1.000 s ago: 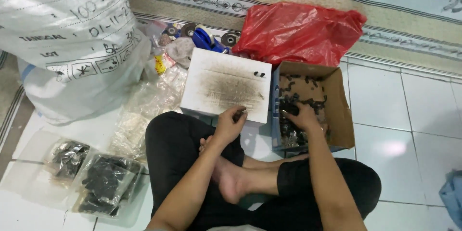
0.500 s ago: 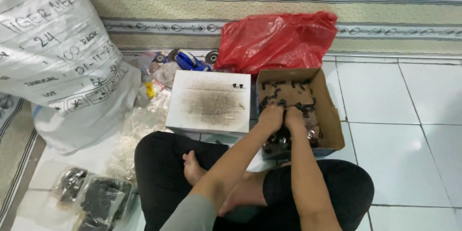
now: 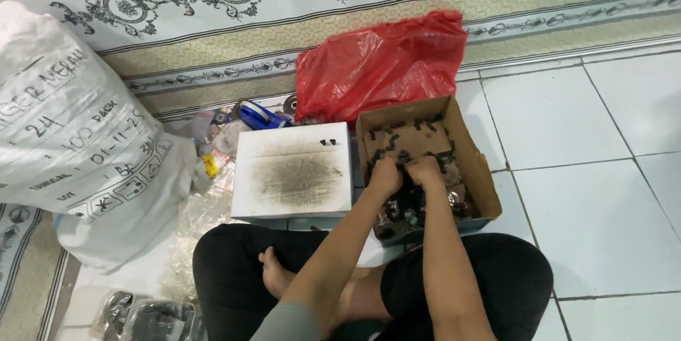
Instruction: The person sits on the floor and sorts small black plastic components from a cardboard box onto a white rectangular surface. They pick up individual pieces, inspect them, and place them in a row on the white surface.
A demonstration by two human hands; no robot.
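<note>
Small black parts [image 3: 415, 210] heaped in an open cardboard box [image 3: 477, 163] right of centre frame, on the white tiled floor [image 3: 603, 192]. Both hands down among the parts, side by side and touching: left hand [image 3: 385, 175] and right hand [image 3: 424, 171], fingers curled under and buried in the pile, so how tightly closed and whether holding anything cannot be told. Just left of the box, touching its side, a white block [image 3: 294, 171] with a sooty grey smudge on top and two black pieces [image 3: 327, 142] near its upper right corner. Directly behind the box, a crumpled red plastic bag [image 3: 379, 71] against the patterned carpet [image 3: 213, 22]. Upper left of the block, a blue tape dispenser [image 3: 255, 115] amid clear plastic wrappers [image 3: 206, 206]. Far left, a big white woven sack [image 3: 71, 142] with handwriting. Lower left corner, clear bags of dark parts [image 3: 142, 316]. Crossed legs in black trousers [image 3: 496, 277] along the bottom edge, a bare foot [image 3: 273, 273] between them.
</note>
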